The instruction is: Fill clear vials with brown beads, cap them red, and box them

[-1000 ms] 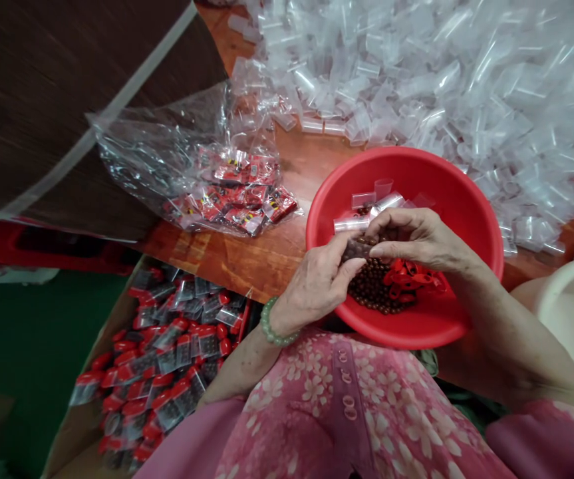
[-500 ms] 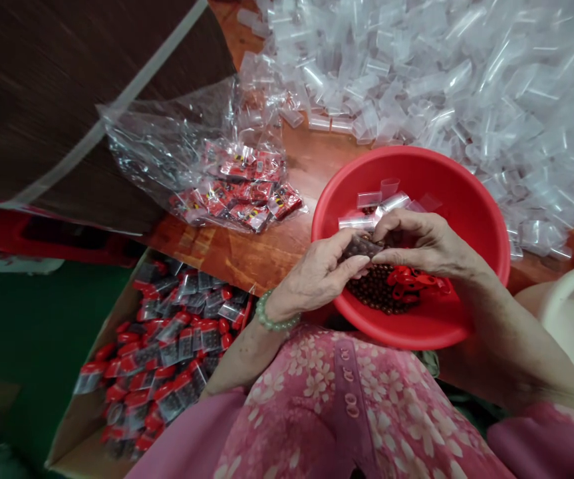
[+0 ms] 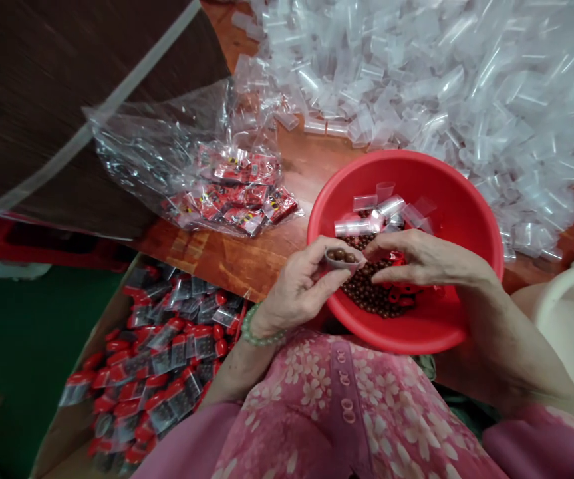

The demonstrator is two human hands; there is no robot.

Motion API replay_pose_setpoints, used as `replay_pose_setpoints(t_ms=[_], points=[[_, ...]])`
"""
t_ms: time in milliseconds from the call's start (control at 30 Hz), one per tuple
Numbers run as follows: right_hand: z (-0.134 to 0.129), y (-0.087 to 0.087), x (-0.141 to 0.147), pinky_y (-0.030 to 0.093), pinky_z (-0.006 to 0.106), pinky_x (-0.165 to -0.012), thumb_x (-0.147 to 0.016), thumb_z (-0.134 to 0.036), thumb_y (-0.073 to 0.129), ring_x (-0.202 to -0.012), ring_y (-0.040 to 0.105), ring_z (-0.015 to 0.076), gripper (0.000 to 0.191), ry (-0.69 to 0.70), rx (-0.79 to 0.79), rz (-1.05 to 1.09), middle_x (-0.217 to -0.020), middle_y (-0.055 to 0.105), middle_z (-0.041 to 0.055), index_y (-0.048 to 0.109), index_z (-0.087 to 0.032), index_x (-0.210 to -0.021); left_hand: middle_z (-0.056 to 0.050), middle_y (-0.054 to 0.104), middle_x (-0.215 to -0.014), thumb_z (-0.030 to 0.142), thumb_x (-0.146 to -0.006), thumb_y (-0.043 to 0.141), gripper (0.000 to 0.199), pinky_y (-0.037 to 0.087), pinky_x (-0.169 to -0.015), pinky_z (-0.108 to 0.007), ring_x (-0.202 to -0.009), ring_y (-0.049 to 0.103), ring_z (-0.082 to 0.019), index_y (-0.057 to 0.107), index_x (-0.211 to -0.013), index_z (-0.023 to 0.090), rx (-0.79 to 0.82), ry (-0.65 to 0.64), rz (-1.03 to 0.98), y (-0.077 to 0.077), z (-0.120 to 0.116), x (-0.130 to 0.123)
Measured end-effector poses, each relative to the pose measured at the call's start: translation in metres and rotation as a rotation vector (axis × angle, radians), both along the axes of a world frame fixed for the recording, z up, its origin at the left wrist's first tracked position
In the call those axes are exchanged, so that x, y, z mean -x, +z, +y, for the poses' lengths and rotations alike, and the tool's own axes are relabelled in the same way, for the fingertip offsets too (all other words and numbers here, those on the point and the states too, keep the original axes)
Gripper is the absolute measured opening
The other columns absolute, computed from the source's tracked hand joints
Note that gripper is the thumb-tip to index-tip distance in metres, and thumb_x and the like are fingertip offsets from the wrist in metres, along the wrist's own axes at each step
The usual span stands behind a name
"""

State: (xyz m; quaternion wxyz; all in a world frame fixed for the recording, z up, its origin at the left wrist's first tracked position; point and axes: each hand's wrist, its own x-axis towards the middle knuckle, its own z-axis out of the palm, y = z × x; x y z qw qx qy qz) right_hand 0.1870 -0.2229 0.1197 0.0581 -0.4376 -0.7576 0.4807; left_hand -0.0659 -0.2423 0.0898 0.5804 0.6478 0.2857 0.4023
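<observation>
Between the thumb and fingers of my left hand (image 3: 301, 283) is a small clear sleeve (image 3: 341, 258), its open end showing brown beads inside. My right hand (image 3: 424, 259) hovers over the red basin (image 3: 481, 219), thumb and fingers apart, its fingertips close to the sleeve's right edge; nothing is visible between them. Under the hands, the basin holds loose brown beads (image 3: 379, 299), red caps (image 3: 406, 293) partly hidden by my right hand, and several clear sleeves (image 3: 390, 207).
A large heap of clear sleeves (image 3: 416, 80) covers the back of the wooden table (image 3: 247, 263). A plastic bag of red packets (image 3: 247, 193) lies left of the basin. Below left, a cardboard box (image 3: 74, 412) holds red-capped filled packs. A pale tub (image 3: 573, 313) stands right.
The filled sleeve in my left hand has tilted so its open end shows. My right hand's fingers have come off it and spread. The whole view has shifted slightly.
</observation>
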Motion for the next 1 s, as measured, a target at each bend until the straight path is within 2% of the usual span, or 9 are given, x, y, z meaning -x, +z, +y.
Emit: replay_pose_setpoints(t_ms=[67,133,233,400,533,633,733,867,1000], points=[[0.006,-0.008,0.001,0.050,0.037,-0.083,-0.096,-0.043,0.065,-0.090,0.067,0.0234,0.029,-0.036,-0.154,-0.144,-0.102,0.074,0.0098,0.068,-0.016,-0.107,-0.008,0.078,-0.104,0.023,-0.098,0.062,0.014,0.061,-0.086,-0.027,-0.093,0.076,-0.015,0.066,-0.111,0.018,-0.032,-0.059,-0.042,0.004,0.000,0.007],[0.013,-0.018,0.002,0.050,0.038,-0.085,-0.098,-0.035,0.061,-0.094,0.067,0.0253,0.024,-0.056,-0.258,-0.281,-0.105,0.073,0.0131,0.068,-0.015,-0.109,-0.008,0.079,-0.101,0.017,-0.096,0.065,0.014,0.062,-0.084,-0.025,-0.091,0.076,-0.015,0.069,-0.110,0.018,-0.140,-0.145,-0.020,0.009,0.001,0.012],[0.027,-0.035,0.005,0.049,0.040,-0.089,-0.096,-0.022,0.058,-0.102,0.065,0.0288,0.023,0.009,-0.380,-0.473,-0.113,0.071,0.0181,0.066,-0.011,-0.114,-0.008,0.081,-0.101,0.015,-0.095,0.065,0.017,0.062,-0.086,-0.026,-0.091,0.078,-0.017,0.072,-0.111,0.018,-0.240,-0.239,-0.020,0.015,0.003,0.015],[0.046,-0.061,0.016,0.046,0.039,-0.089,-0.092,-0.015,0.055,-0.103,0.063,0.0304,0.031,0.121,-0.484,-0.717,-0.116,0.069,0.0220,0.066,-0.006,-0.120,-0.007,0.082,-0.102,0.017,-0.094,0.066,0.017,0.063,-0.085,-0.025,-0.089,0.078,-0.016,0.072,-0.111,0.018,-0.177,-0.202,-0.017,0.007,0.006,0.011],[0.051,-0.071,0.021,0.045,0.035,-0.083,-0.092,-0.018,0.057,-0.098,0.063,0.0274,0.027,0.126,-0.454,-0.729,-0.110,0.071,0.0193,0.067,-0.008,-0.115,-0.007,0.081,-0.102,0.021,-0.097,0.064,0.016,0.063,-0.083,-0.026,-0.088,0.078,-0.015,0.069,-0.111,0.017,-0.122,-0.177,-0.005,0.000,0.005,0.009],[0.051,-0.065,0.017,0.044,0.034,-0.078,-0.093,-0.023,0.059,-0.091,0.064,0.0261,0.024,0.113,-0.396,-0.681,-0.106,0.072,0.0195,0.068,-0.008,-0.109,-0.008,0.079,-0.103,0.022,-0.099,0.060,0.015,0.063,-0.086,-0.027,-0.092,0.077,-0.015,0.066,-0.111,0.017,-0.019,-0.089,0.018,-0.001,0.002,0.006],[0.047,-0.048,0.008,0.044,0.034,-0.075,-0.096,-0.037,0.062,-0.085,0.063,0.0246,0.031,0.048,-0.376,-0.502,-0.101,0.072,0.0164,0.068,-0.010,-0.109,-0.006,0.076,-0.099,0.023,-0.096,0.064,0.014,0.061,-0.084,-0.027,-0.090,0.075,-0.014,0.061,-0.109,0.018,0.018,0.085,0.042,-0.001,0.002,-0.001],[0.034,-0.018,0.001,0.047,0.036,-0.079,-0.096,-0.052,0.061,-0.087,0.063,0.0235,0.045,-0.048,-0.421,-0.195,-0.104,0.071,0.0138,0.069,-0.013,-0.118,-0.002,0.070,-0.089,0.027,-0.091,0.073,0.018,0.059,-0.077,-0.027,-0.081,0.069,-0.013,0.057,-0.089,0.020,-0.235,0.269,0.158,-0.006,0.010,-0.011],[0.018,0.004,0.006,0.050,0.035,-0.080,-0.091,-0.051,0.070,-0.089,0.065,0.0212,0.042,-0.135,-0.293,0.036,-0.108,0.073,0.0098,0.072,-0.019,-0.117,-0.014,0.070,-0.122,0.026,-0.088,0.075,0.022,0.056,-0.101,-0.042,-0.121,0.067,-0.025,0.054,-0.088,0.019,-0.502,0.302,0.274,-0.015,0.020,-0.018]])
